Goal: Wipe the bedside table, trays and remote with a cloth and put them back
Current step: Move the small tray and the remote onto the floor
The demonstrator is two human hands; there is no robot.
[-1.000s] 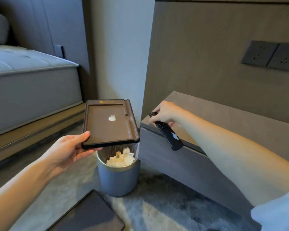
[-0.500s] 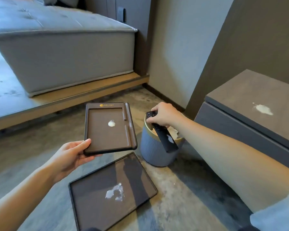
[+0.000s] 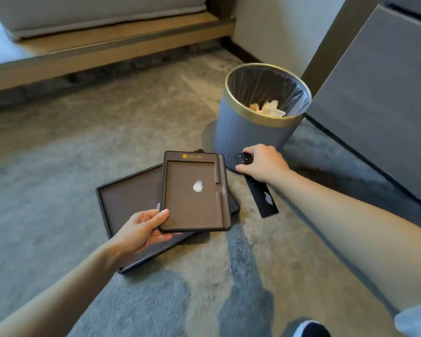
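My left hand (image 3: 141, 233) grips the near corner of a small brown tray (image 3: 195, 193) that has a white smear in its middle and a gold logo on its far rim. It is held just above a larger dark tray (image 3: 127, 205) lying on the carpet, whose right part it hides. My right hand (image 3: 263, 162) holds the upper end of a black remote (image 3: 263, 199), low over the carpet; a white smear shows near the remote's lower end. The grey bedside table (image 3: 379, 98) stands at the right, only its front visible. No cloth is in view.
A blue ribbed bin (image 3: 246, 132) with a gold rim and black liner holds crumpled tissue, just beyond my right hand. A bed on a wooden base (image 3: 102, 49) runs along the top left. Grey and beige carpet covers the floor. A shoe tip (image 3: 309, 329) shows at the bottom.
Both hands have come down from table height toward the floor. The small tray now hovers over the large tray, and the remote has dropped from beside the bin's rim to near the carpet.
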